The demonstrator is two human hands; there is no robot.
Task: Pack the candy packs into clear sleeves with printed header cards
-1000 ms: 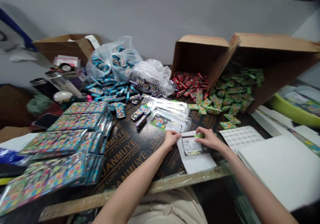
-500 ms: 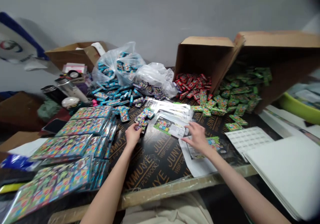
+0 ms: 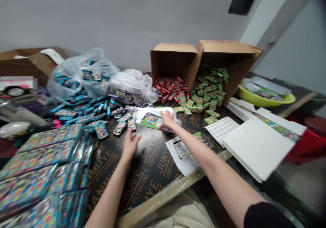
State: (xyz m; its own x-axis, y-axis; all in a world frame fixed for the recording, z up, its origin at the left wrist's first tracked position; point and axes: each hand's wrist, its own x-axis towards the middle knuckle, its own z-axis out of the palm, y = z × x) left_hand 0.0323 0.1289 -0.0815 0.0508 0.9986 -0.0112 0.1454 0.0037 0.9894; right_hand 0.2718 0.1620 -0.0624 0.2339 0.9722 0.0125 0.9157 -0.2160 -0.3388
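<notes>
My left hand [image 3: 130, 145] hovers over the dark board with thumb and fingers apart and nothing in them. Just beyond its fingertips lie small purple-and-blue packets [image 3: 124, 117]. My right hand [image 3: 168, 120] has its thumb and fingers on the right end of a printed clear bag [image 3: 151, 119] with green edging, on a pile of similar white-backed bags. The hand hides that end of the pile. Below my right forearm, a white sheet [image 3: 179, 158] and another printed bag [image 3: 183, 150] lie partly covered.
Blue packets [image 3: 84, 110] spill from a clear bag at left. Red packets [image 3: 170, 87] and green packets [image 3: 209, 88] fill two tipped cartons. Filled multi-packs [image 3: 40, 160] are stacked front left. White cards [image 3: 259, 146] and a yellow-green basin [image 3: 265, 99] stand at right.
The view has turned to the right. My left hand has let go of the small packets and drawn back. My right hand has moved forward with the printed bag onto the pile.
</notes>
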